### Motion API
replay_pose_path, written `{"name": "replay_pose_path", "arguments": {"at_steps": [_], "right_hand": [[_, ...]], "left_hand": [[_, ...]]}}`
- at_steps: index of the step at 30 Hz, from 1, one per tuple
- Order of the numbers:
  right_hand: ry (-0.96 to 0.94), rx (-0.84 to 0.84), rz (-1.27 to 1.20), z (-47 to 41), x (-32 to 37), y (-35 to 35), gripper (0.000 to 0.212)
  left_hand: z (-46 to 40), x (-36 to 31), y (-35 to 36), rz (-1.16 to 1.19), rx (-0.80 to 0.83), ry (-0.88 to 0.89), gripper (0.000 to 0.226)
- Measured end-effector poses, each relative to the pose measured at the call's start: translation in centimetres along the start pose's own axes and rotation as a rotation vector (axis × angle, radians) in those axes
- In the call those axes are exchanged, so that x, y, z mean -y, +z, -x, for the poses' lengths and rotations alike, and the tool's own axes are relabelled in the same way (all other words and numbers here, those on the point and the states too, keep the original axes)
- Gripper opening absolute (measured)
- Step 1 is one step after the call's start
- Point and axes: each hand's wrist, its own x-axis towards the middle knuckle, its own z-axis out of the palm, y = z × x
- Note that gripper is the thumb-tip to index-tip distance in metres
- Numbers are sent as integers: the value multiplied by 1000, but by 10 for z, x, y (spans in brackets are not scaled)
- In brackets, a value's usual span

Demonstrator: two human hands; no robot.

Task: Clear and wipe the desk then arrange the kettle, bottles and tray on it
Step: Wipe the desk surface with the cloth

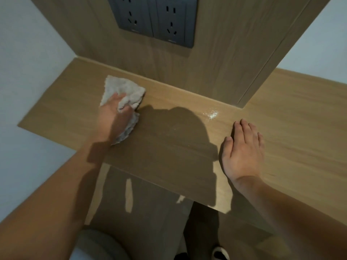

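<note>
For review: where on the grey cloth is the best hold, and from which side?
From above, at its bunched middle. The grey cloth lies crumpled on the desk, and the left hand already clutches that raised fold there; the flat edges offer little to pinch.

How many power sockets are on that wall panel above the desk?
2, side by side on the wooden panel: the left socket and the right socket. Their tops are cut off, so more may sit above.

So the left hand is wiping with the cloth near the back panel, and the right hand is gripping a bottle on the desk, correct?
Not quite. In the head view the right hand lies flat and open on the desk, holding nothing; no bottle is in view. The left hand does hold the cloth near the back panel.
</note>
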Motion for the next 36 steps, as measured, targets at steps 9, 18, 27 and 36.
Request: {"name": "replay_pose_path", "arguments": {"at_steps": [9, 18, 27, 36], "right_hand": [[-26, -11, -43, 0, -4, 2, 55], [-41, -44, -54, 2, -4, -1, 53], [-54, -70, -75, 1, -6, 4, 52], [-151, 100, -81, -1, -21, -21, 57]], "left_hand": [[51, -16, 26, -17, -96, -156, 60], [110, -37, 56, 163, -140, -209, 57], [76, -38, 58, 103, -300, -346, 60], [97, -65, 75, 296, -360, -232, 49]]}}
